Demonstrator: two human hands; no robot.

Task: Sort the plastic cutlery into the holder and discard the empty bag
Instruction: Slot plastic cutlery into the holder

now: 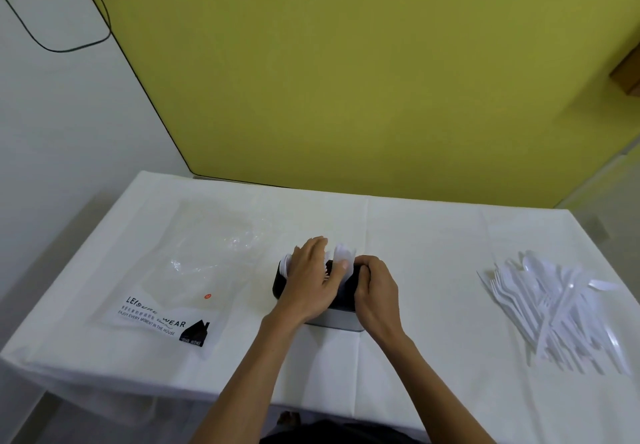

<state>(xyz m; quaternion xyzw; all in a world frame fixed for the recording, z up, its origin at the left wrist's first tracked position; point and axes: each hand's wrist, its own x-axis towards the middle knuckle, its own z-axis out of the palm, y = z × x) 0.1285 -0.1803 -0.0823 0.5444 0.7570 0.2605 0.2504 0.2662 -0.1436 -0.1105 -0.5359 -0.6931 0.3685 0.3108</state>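
A dark cutlery holder (341,317) stands in the middle of the table, with white plastic pieces (344,252) sticking up from it. My left hand (311,279) lies over its top with fingers extended, touching the white pieces. My right hand (375,293) curls around the holder's right end. A pile of white plastic forks, spoons and knives (561,308) lies on the right of the table. The clear plastic bag (180,270) with black print lies flat on the left.
A white cloth covers the table (433,235). A yellow wall panel (346,80) rises just behind its far edge. A black cable (69,48) hangs on the white wall at upper left. The near edge runs just in front of my body.
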